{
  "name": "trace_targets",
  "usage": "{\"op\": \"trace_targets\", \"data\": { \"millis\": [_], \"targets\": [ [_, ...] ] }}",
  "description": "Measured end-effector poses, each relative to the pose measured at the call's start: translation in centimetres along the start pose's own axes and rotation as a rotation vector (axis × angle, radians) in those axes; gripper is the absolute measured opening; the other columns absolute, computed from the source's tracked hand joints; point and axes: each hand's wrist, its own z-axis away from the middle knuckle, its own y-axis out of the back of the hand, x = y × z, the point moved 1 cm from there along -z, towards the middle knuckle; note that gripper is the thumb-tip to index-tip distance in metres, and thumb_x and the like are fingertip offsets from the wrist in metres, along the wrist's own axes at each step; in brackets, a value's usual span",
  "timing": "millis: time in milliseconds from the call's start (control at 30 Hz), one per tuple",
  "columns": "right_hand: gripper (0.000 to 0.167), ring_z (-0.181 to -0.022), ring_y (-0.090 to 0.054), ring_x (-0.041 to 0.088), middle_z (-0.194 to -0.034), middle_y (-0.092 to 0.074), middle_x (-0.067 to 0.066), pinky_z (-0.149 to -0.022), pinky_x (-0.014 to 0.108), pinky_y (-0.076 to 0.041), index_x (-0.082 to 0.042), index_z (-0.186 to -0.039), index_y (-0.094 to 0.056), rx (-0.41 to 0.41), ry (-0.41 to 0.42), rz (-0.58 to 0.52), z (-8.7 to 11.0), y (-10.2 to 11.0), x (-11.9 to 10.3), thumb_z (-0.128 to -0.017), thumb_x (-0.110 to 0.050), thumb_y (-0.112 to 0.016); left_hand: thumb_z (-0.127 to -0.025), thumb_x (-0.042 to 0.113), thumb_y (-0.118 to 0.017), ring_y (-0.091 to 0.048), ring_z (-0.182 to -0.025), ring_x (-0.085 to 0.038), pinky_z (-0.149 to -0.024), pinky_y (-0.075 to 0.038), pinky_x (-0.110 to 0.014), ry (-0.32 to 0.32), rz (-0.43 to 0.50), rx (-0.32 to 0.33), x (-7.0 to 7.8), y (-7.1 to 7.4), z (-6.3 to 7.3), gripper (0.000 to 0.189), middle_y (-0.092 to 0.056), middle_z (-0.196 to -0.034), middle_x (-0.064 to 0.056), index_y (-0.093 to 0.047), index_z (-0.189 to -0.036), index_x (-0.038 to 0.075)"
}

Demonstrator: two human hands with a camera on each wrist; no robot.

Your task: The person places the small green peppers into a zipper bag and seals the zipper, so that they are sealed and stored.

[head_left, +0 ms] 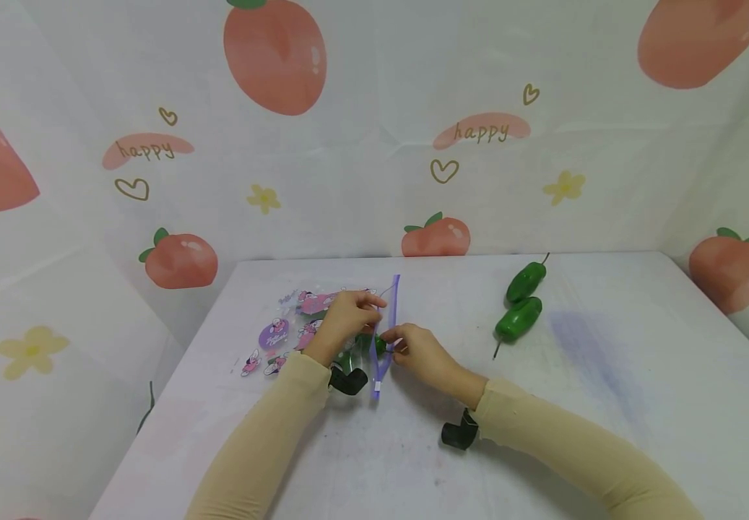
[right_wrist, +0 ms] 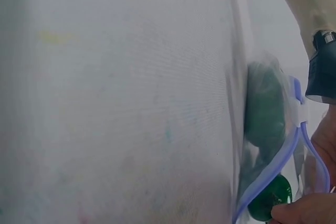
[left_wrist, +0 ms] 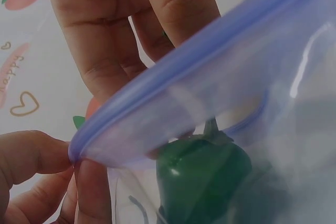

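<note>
A clear zip bag [head_left: 274,334] with pink and purple prints lies left of the table's middle, its purple-edged mouth facing right and spread apart. My left hand [head_left: 347,318] pinches the purple edge [left_wrist: 139,90] between thumb and fingers at the mouth's far side. At the opening, my right hand [head_left: 427,358] holds a green pepper [left_wrist: 202,174] by its stem end, fingertips inside the mouth. The thumb [right_wrist: 304,209] shows against that pepper in the right wrist view. Another green pepper [right_wrist: 264,106] is deeper in the bag, seen through the plastic.
Two more green peppers, a nearer one [head_left: 518,320] and a farther one [head_left: 526,282], lie on the white table [head_left: 582,462] right of the hands. A white slider [head_left: 377,386] sits at the zip's near end. A peach-printed cloth [head_left: 361,166] hangs behind the table.
</note>
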Motion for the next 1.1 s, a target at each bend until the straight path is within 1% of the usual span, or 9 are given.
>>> {"op": "trace_targets", "data": {
  "millis": [67, 200, 300, 400, 633, 833, 1100],
  "targets": [
    [0.033, -0.092, -0.066, 0.023, -0.11, -0.067, 0.014, -0.081, 0.033, -0.057, 0.003, -0.112, -0.066, -0.002, -0.004, 0.001, -0.05, -0.04, 0.01, -0.081, 0.011, -0.062, -0.083, 0.0, -0.064, -0.058, -0.065, -0.013, -0.067, -0.058, -0.028, -0.003, 0.001, 0.0, -0.02, -0.01, 0.0, 0.026, -0.067, -0.082, -0.009, -0.071, -0.107, -0.001],
    [0.034, -0.092, -0.067, 0.023, -0.11, -0.066, 0.013, -0.08, 0.033, -0.057, 0.002, -0.112, -0.067, -0.004, -0.026, 0.005, -0.2, -0.13, 0.04, -0.08, 0.011, -0.063, -0.082, -0.001, -0.064, -0.057, -0.064, -0.013, -0.065, -0.058, -0.028, -0.017, 0.004, -0.002, -0.02, -0.03, -0.08, 0.026, -0.069, -0.086, -0.016, -0.071, -0.107, -0.002],
    [0.034, -0.093, -0.067, 0.023, -0.109, -0.065, 0.012, -0.08, 0.033, -0.057, 0.002, -0.113, -0.067, -0.007, -0.042, 0.015, -0.32, -0.12, -0.02, -0.08, 0.011, -0.065, -0.082, -0.001, -0.064, -0.057, -0.064, -0.013, -0.064, -0.058, -0.028, -0.026, 0.003, -0.002, 0.04, -0.05, -0.08, 0.026, -0.069, -0.087, -0.019, -0.07, -0.107, -0.003],
    [0.034, -0.093, -0.067, 0.023, -0.109, -0.065, 0.012, -0.081, 0.033, -0.057, 0.001, -0.113, -0.068, -0.011, -0.046, 0.031, -0.38, -0.08, -0.12, -0.08, 0.01, -0.065, -0.082, -0.001, -0.064, -0.057, -0.064, -0.013, -0.064, -0.058, -0.028, -0.029, 0.007, -0.002, 0.1, -0.06, -0.03, 0.025, -0.069, -0.086, -0.018, -0.07, -0.106, -0.004],
    [0.034, -0.093, -0.066, 0.025, -0.107, -0.063, 0.015, -0.079, 0.034, -0.057, 0.002, -0.112, -0.068, -0.038, -0.042, 0.067, -0.4, -0.11, -0.18, -0.08, 0.011, -0.063, -0.083, -0.001, -0.065, -0.058, -0.065, -0.014, -0.064, -0.058, -0.029, -0.013, 0.015, -0.003, -0.01, -0.03, -0.08, 0.025, -0.068, -0.08, -0.01, -0.07, -0.107, -0.004],
    [0.035, -0.093, -0.066, 0.025, -0.104, -0.062, 0.015, -0.078, 0.033, -0.057, 0.001, -0.111, -0.069, -0.035, -0.05, 0.067, -0.54, -0.26, -0.01, -0.079, 0.012, -0.061, -0.083, 0.0, -0.065, -0.058, -0.063, -0.013, -0.064, -0.058, -0.028, -0.003, 0.013, -0.014, -0.01, 0.02, -0.06, 0.025, -0.068, -0.081, -0.01, -0.07, -0.108, -0.003],
    [0.035, -0.093, -0.066, 0.025, -0.104, -0.062, 0.015, -0.078, 0.033, -0.057, 0.002, -0.111, -0.069, -0.039, -0.046, 0.069, -0.47, -0.24, -0.02, -0.079, 0.012, -0.062, -0.084, 0.001, -0.065, -0.059, -0.063, -0.013, -0.065, -0.058, -0.028, 0.008, 0.019, -0.018, 0.03, 0.09, 0.04, 0.026, -0.066, -0.081, -0.008, -0.07, -0.109, -0.002]
  ]
}}
